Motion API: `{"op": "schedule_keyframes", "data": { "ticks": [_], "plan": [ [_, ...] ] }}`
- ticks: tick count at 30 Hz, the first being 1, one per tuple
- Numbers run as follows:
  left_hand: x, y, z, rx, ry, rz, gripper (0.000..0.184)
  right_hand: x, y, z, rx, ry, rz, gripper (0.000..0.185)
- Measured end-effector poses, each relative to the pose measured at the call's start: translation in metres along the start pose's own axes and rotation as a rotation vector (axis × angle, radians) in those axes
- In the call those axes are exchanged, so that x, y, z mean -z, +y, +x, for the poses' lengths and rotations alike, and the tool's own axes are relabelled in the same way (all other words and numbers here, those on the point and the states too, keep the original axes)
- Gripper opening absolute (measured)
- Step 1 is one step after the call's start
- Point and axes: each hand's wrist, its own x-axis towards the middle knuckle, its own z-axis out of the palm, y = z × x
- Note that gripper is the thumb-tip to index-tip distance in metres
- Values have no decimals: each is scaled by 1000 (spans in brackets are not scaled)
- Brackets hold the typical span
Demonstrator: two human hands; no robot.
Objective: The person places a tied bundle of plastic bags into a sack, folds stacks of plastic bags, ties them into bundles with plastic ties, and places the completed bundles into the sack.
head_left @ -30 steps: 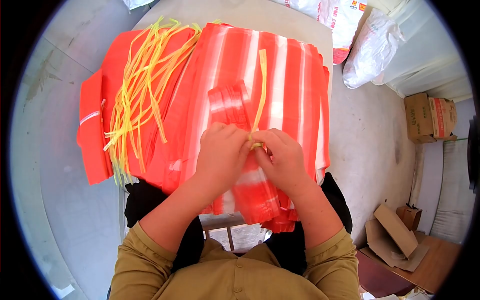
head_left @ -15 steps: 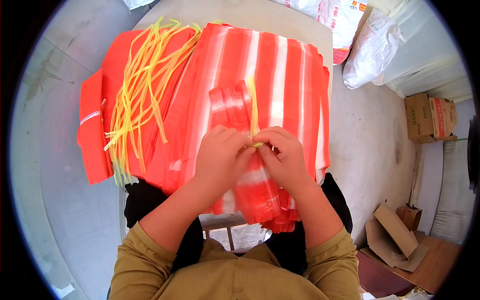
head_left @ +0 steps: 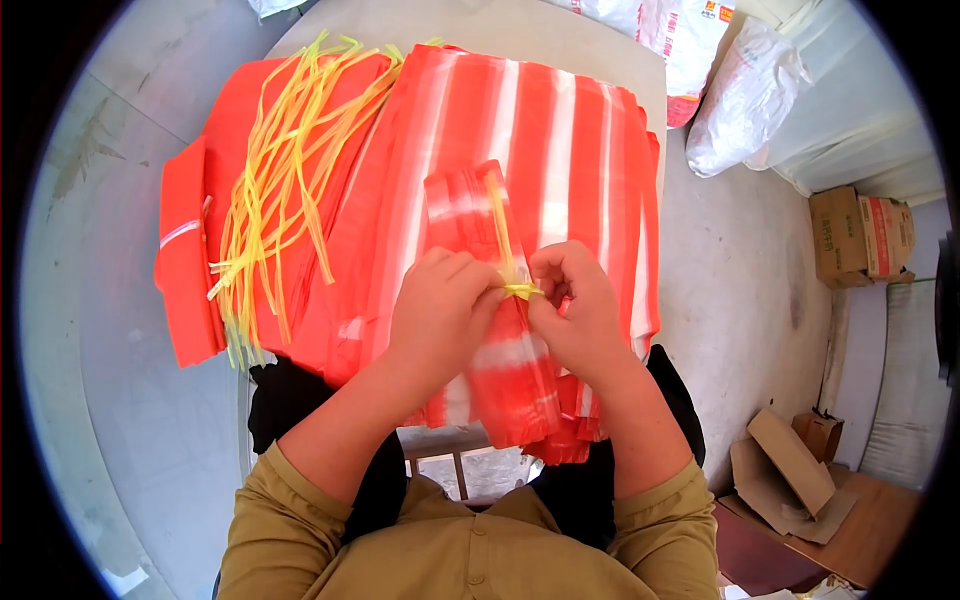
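Note:
A folded bundle of red-and-white striped plastic (head_left: 512, 365) lies across a larger striped stack (head_left: 575, 150). Around its middle runs a yellow strip (head_left: 521, 290), with one long end pointing up over the bundle. My left hand (head_left: 447, 305) is closed at the strip's left side, fingertips pinching it. On the other side my right hand (head_left: 575, 305) pinches the strip between thumb and curled fingers. Both hands rest close to the bundle. Many loose yellow strips (head_left: 290, 170) are spread over red folded plastic (head_left: 225, 120) to the left.
The stack sits on a pale table (head_left: 480, 25). White printed sacks (head_left: 745, 100) stand on the floor beyond it at the right. A cardboard box (head_left: 860, 235) is by the wall, and opened cardboard (head_left: 790, 475) lies at lower right.
My right hand has drawn slightly right, away from the left, so more of the yellow strip shows between them. The strip's upright end has tilted left. My left hand stays put.

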Motion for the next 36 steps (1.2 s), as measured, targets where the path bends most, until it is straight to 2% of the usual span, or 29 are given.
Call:
{"op": "schedule_keyframes", "data": {
  "ticks": [4, 10, 13, 16, 19, 22, 25, 27, 28, 29, 30, 32, 35, 36],
  "plan": [
    [3, 0, 0, 7, 13, 23, 12, 9, -9, -3, -130, -30, 100, 30],
    [9, -11, 2, 25, -4, 170, 15, 32, -4, -7, -270, -233, -57, 26],
    [9, -2, 4, 157, 165, 132, 20, 36, -2, -7, -352, -238, 51, 29],
    [25, 6, -5, 345, -34, 23, 23, 31, 4, -6, -199, -179, 24, 40],
    [40, 19, -20, 504, -371, -128, 31, 24, -17, -8, -236, -321, -157, 48],
    [44, 18, -30, 483, -341, -142, 44, 18, -25, -14, -252, -252, 71, 49],
    [47, 8, -39, 719, -228, -752, 52, 19, -45, -23, -140, -422, 633, 52],
    [42, 10, -37, 854, -147, -1322, 51, 12, -34, -19, -40, -286, 244, 56],
    [40, 10, -36, 908, -101, -1611, 51, 8, -29, -17, -42, -213, 154, 60],
    [36, 5, -39, 915, -106, -1444, 50, 3, -24, -14, -50, -141, 63, 64],
    [33, 7, -39, 937, -90, -1426, 49, -2, -19, -11, -65, -71, -26, 68],
    [27, 13, -37, 977, -61, -1386, 48, -10, -6, -8, -242, -44, 147, 74],
    [27, 14, -31, 966, -143, -1417, 50, -14, -13, -9, -408, -16, 520, 77],
    [24, 15, -30, 968, -121, -1388, 54, -12, -14, -8, -363, 8, 513, 77]
  ]
}}
